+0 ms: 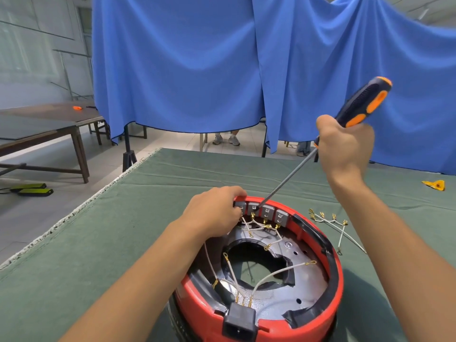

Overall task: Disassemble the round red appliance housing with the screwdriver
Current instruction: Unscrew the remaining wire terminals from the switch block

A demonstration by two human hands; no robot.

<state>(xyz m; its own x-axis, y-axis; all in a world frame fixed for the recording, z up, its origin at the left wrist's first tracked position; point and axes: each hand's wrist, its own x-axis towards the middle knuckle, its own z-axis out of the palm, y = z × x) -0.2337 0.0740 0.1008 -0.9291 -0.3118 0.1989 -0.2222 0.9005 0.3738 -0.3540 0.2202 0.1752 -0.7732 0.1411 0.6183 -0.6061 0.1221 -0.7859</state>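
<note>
Screwdriver tip set at the grey terminal blocks on the housing's far rim.

I see the round red appliance housing lying open side up on the green-covered bench, near its front edge. My right hand has its fingers curled round the black-and-orange handle of the screwdriver, whose shaft slants down to the terminal blocks. My left hand grips the far rim beside them, fingers curled over it. Loose white wires lie just right of the housing.
</note>
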